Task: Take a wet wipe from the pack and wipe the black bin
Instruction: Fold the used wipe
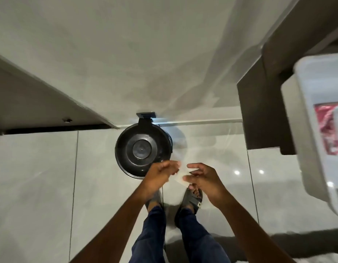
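A round black bin [141,149] with a closed lid stands on the tiled floor against the wall, seen from straight above. Just in front of it, my left hand [160,175] and my right hand [200,177] hold a pale wet wipe [180,176] stretched between their fingertips. The wipe is blurred and partly hidden by my fingers. A red wet wipe pack [329,130] lies inside a white container at the right edge.
The white container [306,111] sits at the right on a dark brown cabinet [259,111]. A grey ledge [41,103] juts out at the left. My feet in dark sandals [191,200] stand on the glossy tiles below my hands.
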